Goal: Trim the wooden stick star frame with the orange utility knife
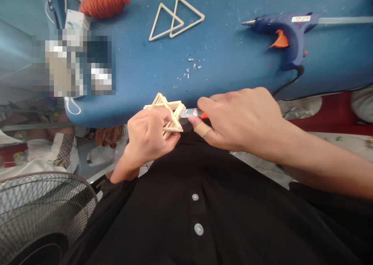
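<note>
A hobby craft spot, home-like rather than industrial. Blue work table [221,59] speckled with glue flecks and wood shavings. At 1 o'clock a blue hot-glue gun [287,33] lies on its side, cord trailing off the edge. At 12 o'clock two stick triangles [175,18] rest overlapping. At 11 o'clock a ball of orange yarn [105,2] beside a small white box [76,21]. At 7 o'clock the wire grille of a floor fan [40,214]. Floor beyond the table edge cluttered with bags and cloth.

No readable text; glue gun [287,33] label too small to read.
</note>
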`<state>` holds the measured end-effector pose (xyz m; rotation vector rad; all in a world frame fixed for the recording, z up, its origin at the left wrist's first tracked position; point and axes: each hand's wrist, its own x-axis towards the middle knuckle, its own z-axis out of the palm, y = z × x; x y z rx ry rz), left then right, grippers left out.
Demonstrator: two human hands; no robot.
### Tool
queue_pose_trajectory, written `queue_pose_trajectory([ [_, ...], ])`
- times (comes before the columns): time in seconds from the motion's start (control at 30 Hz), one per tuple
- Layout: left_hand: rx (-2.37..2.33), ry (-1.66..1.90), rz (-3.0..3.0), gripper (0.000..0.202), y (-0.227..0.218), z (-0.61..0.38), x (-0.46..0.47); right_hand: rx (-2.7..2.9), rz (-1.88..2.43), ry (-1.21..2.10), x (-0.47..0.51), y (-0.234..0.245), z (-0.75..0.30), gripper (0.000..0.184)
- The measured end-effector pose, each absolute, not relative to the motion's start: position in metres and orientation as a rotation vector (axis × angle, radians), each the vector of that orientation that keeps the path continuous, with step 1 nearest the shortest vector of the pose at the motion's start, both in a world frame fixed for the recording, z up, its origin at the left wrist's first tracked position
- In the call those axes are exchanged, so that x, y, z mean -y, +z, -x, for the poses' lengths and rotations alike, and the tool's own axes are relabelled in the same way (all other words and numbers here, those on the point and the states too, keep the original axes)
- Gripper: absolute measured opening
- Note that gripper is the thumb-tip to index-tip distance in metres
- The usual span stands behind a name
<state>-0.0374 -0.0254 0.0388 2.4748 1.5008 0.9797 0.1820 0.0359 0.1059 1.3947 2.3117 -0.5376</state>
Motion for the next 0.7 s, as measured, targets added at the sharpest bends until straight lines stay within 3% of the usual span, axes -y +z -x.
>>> queue_pose_trajectory([
  [0.47,-1.315,0.969,-2.474,0.044,0.046,0.044,0.023,-2.304,-1.434,-0.497,-0.025,0.108,-0.183,0.060],
  [0.7,-1.326,0.948,-2.488,0.034,0.048,0.046,0.022,-2.278,-1.425,-0.509,-0.024,0.113,-0.184,0.058],
])
